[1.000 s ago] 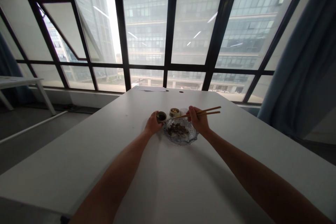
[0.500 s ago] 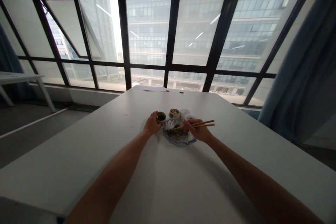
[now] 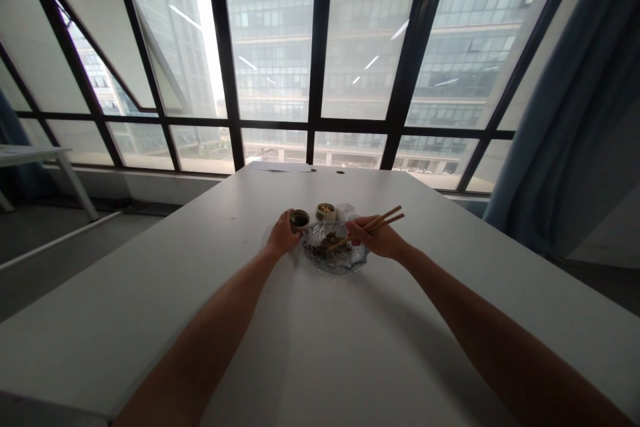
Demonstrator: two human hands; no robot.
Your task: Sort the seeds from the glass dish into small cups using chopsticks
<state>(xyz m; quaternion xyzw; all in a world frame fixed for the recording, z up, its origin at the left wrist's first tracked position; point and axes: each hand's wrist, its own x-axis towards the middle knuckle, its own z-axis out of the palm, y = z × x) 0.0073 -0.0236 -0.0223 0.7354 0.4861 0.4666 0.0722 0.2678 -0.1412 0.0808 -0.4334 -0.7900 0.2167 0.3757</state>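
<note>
My left hand [image 3: 281, 235] is curled around a small dark cup [image 3: 299, 219] that stands on the white table [image 3: 320, 347]. My right hand [image 3: 376, 238] grips a pair of wooden chopsticks [image 3: 383, 220]. Their tips dip into a clear glass dish [image 3: 335, 260] holding dark bits of food. The dish lies between my two hands. A second small cup [image 3: 325, 212] with pale contents stands just behind the dish.
A pale object [image 3: 346, 211] sits behind the dish next to the cups. Papers [image 3: 283, 167] and a small dark spot lie at the table's far edge. Large windows [image 3: 320, 53] face me; a blue curtain [image 3: 575, 113] hangs right. Another table [image 3: 30, 155] stands far left.
My right hand dropped from above the dish, and the chopstick tips now reach down into the food. My left hand stayed on the dark cup.
</note>
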